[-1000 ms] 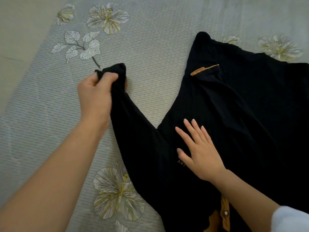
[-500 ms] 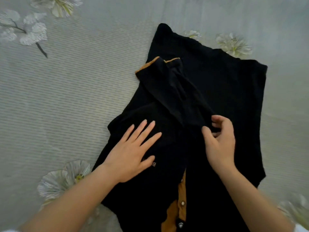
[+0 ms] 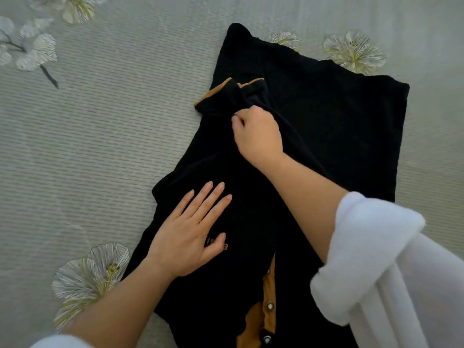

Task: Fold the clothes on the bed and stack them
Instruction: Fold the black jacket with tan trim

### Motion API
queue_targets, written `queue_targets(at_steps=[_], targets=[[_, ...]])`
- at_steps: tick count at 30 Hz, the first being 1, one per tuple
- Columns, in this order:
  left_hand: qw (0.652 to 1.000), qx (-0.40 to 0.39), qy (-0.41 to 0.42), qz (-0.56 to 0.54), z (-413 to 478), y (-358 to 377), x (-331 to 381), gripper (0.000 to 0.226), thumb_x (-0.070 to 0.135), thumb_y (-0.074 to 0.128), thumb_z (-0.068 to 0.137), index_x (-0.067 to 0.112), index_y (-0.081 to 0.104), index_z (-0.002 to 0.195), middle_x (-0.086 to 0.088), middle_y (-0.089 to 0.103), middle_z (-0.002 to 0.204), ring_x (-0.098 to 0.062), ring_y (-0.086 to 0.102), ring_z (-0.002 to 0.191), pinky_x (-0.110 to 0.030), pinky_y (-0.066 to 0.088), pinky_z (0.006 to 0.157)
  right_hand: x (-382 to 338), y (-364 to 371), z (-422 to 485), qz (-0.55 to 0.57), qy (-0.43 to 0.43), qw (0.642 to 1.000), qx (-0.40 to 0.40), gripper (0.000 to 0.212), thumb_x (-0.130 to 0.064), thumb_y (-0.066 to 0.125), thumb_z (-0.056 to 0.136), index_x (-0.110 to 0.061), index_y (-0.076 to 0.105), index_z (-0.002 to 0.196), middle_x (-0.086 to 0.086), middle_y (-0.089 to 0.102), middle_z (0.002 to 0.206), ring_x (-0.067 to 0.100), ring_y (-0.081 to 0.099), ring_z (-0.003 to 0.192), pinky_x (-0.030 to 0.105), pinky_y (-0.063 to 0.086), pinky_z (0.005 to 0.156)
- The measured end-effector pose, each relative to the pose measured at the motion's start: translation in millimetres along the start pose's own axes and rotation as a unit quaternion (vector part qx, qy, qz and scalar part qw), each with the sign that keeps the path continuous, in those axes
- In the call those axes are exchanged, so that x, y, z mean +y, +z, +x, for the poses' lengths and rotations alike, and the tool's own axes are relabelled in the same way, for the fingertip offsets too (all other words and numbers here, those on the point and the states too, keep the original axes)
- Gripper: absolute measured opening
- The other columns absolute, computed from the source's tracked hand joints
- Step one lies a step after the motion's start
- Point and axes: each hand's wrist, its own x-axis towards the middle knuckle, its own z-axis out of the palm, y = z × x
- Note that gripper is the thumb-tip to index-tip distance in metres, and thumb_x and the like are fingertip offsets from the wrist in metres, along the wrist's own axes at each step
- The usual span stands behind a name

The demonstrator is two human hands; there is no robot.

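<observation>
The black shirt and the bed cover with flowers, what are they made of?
The black shirt looks like soft matte knit cloth, maybe cotton: it drapes and creases. The bed cover seems woven or quilted fabric: fine ribbed rows, slight sheen.

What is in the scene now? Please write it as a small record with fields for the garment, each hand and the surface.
garment: black shirt with orange-brown trim, lying flat on the bed
sleeve: sleeve folded over the shirt body, with its trimmed cuff at the far end
left hand: left hand flat on the shirt front, fingers straight
right hand: right hand with fingers curled, pinching the sleeve near the cuff
placket: orange placket with buttons, at the near edge
surface: grey bed cover with a flower print
</observation>
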Motion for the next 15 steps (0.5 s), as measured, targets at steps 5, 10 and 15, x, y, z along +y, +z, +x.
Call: queue_targets(at_steps=[5, 10, 15], targets=[[1.000, 0.021, -0.012, 0.004, -2, 1, 1, 0.072, 0.045, 0.040, 0.089, 0.017, 0.018, 0.152, -0.005, 0.015, 0.160, -0.020, 0.011, 0.148, -0.039, 0.010, 0.120, 63, -71, -15, 0.580, 0.349, 0.699, 0.231, 0.021, -0.009, 0.051, 0.090, -0.011, 0.060, 0.072, -0.003, 0.062, 0.066, 0.008, 0.058, 0.064, 0.024, 0.045, 0.057], [1.000, 0.015, -0.002, 0.020, -1, 4, 1, 0.071, 0.044, 0.039, 0.088, 0.019, 0.020, 0.152, -0.006, 0.017, 0.159, -0.020, 0.014, 0.147, -0.039, 0.012, 0.119, 120, -91, -63, 0.704, 0.408, 0.565, 0.134, 0.035, -0.011, 0.052, 0.087, -0.004, 0.058, 0.121, 0.014, 0.066, 0.119, 0.028, 0.065, 0.107, 0.038, 0.051, 0.096], [1.000, 0.006, -0.002, 0.021, 0, 2, 2, 0.068, 0.043, 0.037, 0.090, 0.016, 0.022, 0.151, -0.005, 0.021, 0.158, -0.019, 0.015, 0.147, -0.040, 0.013, 0.119, 123, -104, -30, 0.589, 0.395, 0.680, 0.187, 0.032, -0.004, 0.066, 0.084, -0.010, 0.064, 0.115, 0.011, 0.070, 0.111, 0.025, 0.068, 0.099, 0.041, 0.058, 0.082]])
